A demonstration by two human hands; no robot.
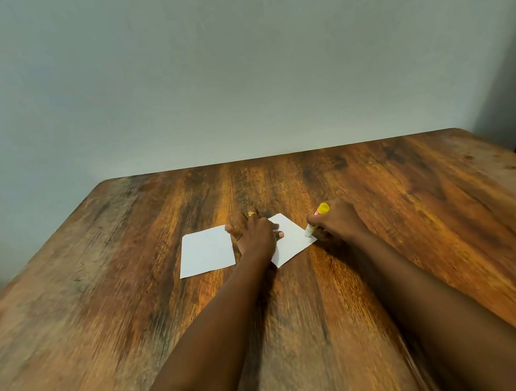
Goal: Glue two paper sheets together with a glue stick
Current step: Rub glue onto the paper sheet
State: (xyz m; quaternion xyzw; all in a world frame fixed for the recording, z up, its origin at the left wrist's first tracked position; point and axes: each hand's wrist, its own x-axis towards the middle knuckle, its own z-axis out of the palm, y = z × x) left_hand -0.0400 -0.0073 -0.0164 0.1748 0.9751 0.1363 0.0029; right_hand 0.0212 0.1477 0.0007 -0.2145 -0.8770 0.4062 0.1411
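Checking in from the remote feed. Both arms reach in from the bottom of the frame toward the middle of the wooden table (411,211).

The left hand (254,234) lies flat, palm down, on the left part of the right sheet (293,242). Its fingers are spread and straight, so it's pressing the paper down rather than gripping it. There's a gold ring (250,214) on one finger. The outermost finger reaches over to the top right corner of the left sheet (207,251), though I can't tell whether it actually touches.

The right hand (339,220) has its fingers curled round the glue stick (320,210), which is tilted. The yellow end pokes out up and to the right, and the whitish tip sits down at the right corner of the right sheet.

Both sheets are white and lie flat just left of centre, side by side and close together. I can't tell whether they overlap under the hand. The left one sits fairly square and the right one is turned like a diamond. A plain pale wall (237,70) fills the whole upper half.
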